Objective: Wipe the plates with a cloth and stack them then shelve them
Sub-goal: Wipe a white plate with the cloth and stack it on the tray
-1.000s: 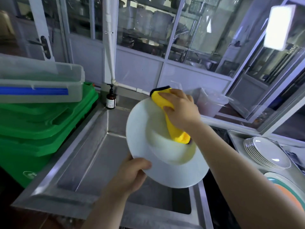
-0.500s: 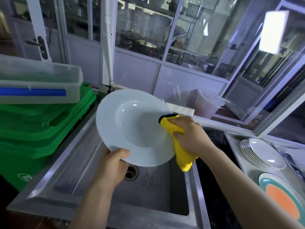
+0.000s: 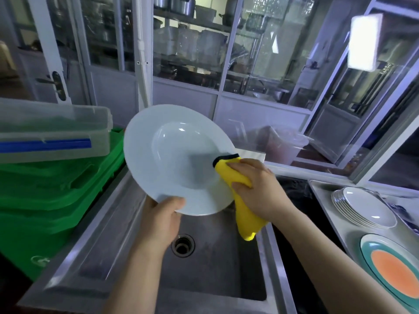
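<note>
white and tilted above the steel sink (image 3: 127, 225), the deep plate (image 3: 174, 164) is gripped at its lower rim by the left hand (image 3: 158, 220), while the right hand (image 3: 258, 191) presses a yellow cloth (image 3: 240, 200) to its right edge, fingers curled round it, near stacked plates (image 3: 362, 207).

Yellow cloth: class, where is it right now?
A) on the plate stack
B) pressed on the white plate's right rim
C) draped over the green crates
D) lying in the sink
B: the right hand holds the cloth against the plate, at its right rim.
</note>
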A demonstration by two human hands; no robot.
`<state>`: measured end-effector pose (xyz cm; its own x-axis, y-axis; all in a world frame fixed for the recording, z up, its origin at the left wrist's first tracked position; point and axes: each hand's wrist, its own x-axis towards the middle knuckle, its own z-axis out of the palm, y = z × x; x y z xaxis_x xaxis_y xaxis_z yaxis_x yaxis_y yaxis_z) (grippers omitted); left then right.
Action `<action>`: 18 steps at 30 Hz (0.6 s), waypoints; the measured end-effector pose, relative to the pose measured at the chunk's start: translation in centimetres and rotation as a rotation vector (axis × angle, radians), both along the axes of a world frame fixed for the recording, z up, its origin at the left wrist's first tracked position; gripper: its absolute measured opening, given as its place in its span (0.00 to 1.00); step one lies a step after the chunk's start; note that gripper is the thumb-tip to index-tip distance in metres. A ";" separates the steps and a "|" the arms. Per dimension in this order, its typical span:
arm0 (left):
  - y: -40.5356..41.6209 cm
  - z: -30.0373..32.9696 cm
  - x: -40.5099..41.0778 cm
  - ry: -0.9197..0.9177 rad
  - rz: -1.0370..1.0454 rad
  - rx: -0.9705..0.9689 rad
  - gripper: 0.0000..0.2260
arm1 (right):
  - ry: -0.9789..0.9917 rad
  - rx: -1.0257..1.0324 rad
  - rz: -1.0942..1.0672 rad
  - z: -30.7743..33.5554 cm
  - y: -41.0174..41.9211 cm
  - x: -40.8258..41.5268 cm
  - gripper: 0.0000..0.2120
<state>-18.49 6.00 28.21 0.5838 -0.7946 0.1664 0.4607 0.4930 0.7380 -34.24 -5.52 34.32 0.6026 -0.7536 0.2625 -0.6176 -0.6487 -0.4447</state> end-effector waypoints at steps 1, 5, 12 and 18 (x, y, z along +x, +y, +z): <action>0.1 0.5 -0.1 -0.009 -0.004 0.000 0.31 | -0.070 0.016 -0.056 0.1 -0.6 -0.2 0.23; 0.2 1.9 -0.3 0.019 -0.027 -0.048 0.31 | -0.733 0.531 -0.205 0.3 -1.7 -1.5 0.13; -0.7 4.3 -0.7 -0.001 -0.097 -0.144 0.26 | -1.255 1.412 0.118 1.5 -1.3 -2.5 0.19; -1.0 5.1 -1.2 -0.011 -0.210 -0.154 0.35 | -1.051 1.338 0.186 3.5 -2.1 -2.8 0.17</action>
